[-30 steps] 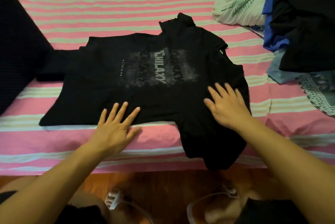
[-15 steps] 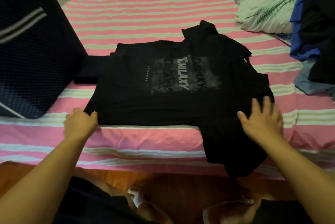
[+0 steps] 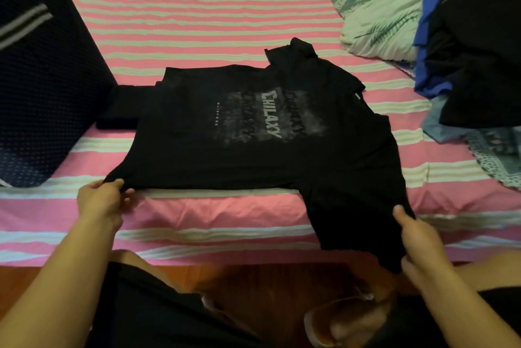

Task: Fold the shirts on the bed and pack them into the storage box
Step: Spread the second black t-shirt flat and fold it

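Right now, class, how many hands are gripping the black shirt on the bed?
2. The left hand pinches the shirt's near hem corner; the right hand grips the sleeve hanging over the bed's edge.

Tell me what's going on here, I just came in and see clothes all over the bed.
A person is folding a black printed T-shirt spread flat on the striped bed. The left hand pinches its near bottom corner; the right hand grips the sleeve hanging over the bed's edge. A dark storage box stands on the left, and a pile of unfolded clothes waits on the right.
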`<move>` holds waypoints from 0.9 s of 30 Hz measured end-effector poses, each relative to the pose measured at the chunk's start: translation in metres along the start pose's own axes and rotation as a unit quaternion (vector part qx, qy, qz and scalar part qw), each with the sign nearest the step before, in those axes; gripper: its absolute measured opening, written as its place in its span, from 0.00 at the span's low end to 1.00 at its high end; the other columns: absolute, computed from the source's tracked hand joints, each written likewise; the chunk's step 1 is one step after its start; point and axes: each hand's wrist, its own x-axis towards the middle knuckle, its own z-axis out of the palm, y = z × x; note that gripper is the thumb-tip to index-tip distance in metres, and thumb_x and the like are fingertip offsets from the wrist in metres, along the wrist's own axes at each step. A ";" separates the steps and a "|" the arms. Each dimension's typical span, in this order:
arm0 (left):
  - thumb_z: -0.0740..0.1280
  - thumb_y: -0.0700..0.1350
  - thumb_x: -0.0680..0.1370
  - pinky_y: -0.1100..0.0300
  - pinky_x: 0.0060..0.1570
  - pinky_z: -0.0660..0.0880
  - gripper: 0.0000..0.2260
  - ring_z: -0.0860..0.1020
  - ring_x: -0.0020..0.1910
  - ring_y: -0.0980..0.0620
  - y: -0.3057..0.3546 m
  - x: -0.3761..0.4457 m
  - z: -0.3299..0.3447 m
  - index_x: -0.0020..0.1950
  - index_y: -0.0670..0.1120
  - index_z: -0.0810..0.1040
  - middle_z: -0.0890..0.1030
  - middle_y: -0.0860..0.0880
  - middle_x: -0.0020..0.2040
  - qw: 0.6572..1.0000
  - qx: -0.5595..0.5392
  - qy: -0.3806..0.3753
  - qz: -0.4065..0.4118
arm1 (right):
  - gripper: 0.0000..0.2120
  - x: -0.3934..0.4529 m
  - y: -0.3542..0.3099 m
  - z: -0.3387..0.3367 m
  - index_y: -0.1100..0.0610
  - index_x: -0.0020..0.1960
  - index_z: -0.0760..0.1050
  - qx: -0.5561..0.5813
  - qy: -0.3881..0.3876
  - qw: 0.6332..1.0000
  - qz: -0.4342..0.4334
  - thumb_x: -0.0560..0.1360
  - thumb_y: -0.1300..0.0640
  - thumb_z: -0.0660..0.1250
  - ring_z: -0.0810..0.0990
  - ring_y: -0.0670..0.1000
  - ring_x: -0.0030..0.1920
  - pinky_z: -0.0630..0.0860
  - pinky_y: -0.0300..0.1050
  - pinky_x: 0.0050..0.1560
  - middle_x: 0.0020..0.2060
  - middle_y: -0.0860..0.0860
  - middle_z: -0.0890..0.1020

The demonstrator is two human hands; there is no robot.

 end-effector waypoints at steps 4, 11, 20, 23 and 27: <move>0.61 0.32 0.76 0.56 0.29 0.79 0.16 0.79 0.33 0.47 -0.006 -0.011 -0.008 0.60 0.47 0.70 0.79 0.38 0.54 0.997 -0.049 0.031 0.042 | 0.14 -0.034 -0.020 -0.009 0.61 0.62 0.78 -0.041 -0.009 0.993 -0.109 0.83 0.53 0.63 0.82 0.56 0.50 0.76 0.54 0.57 0.47 0.52 0.83; 0.54 0.31 0.77 0.55 0.38 0.80 0.20 0.81 0.35 0.46 -0.003 -0.052 -0.016 0.58 0.53 0.73 0.80 0.42 0.51 0.990 -0.109 0.038 0.081 | 0.10 -0.070 -0.043 -0.023 0.55 0.57 0.81 0.074 -0.048 0.995 -0.051 0.82 0.53 0.64 0.86 0.56 0.49 0.83 0.55 0.49 0.51 0.55 0.87; 0.54 0.37 0.82 0.62 0.33 0.81 0.13 0.84 0.30 0.53 0.036 -0.039 -0.007 0.58 0.46 0.76 0.83 0.45 0.41 0.997 -0.059 -0.034 0.021 | 0.19 -0.032 -0.136 0.040 0.59 0.39 0.85 0.115 -0.123 0.985 -0.018 0.83 0.57 0.60 0.86 0.48 0.35 0.81 0.41 0.29 0.38 0.52 0.87; 0.52 0.38 0.84 0.64 0.33 0.81 0.13 0.85 0.36 0.52 0.072 -0.018 0.014 0.46 0.44 0.74 0.81 0.43 0.44 0.992 -0.092 -0.084 -0.020 | 0.15 0.000 -0.188 0.073 0.61 0.47 0.81 0.103 -0.137 0.985 -0.008 0.83 0.55 0.59 0.86 0.49 0.35 0.81 0.44 0.28 0.36 0.53 0.86; 0.52 0.38 0.84 0.54 0.51 0.79 0.10 0.80 0.54 0.44 0.113 0.018 0.062 0.49 0.42 0.73 0.81 0.41 0.50 0.988 -0.071 -0.131 -0.038 | 0.12 0.054 -0.245 0.125 0.62 0.53 0.78 0.069 -0.131 0.989 0.016 0.83 0.57 0.58 0.86 0.52 0.34 0.80 0.45 0.27 0.40 0.56 0.86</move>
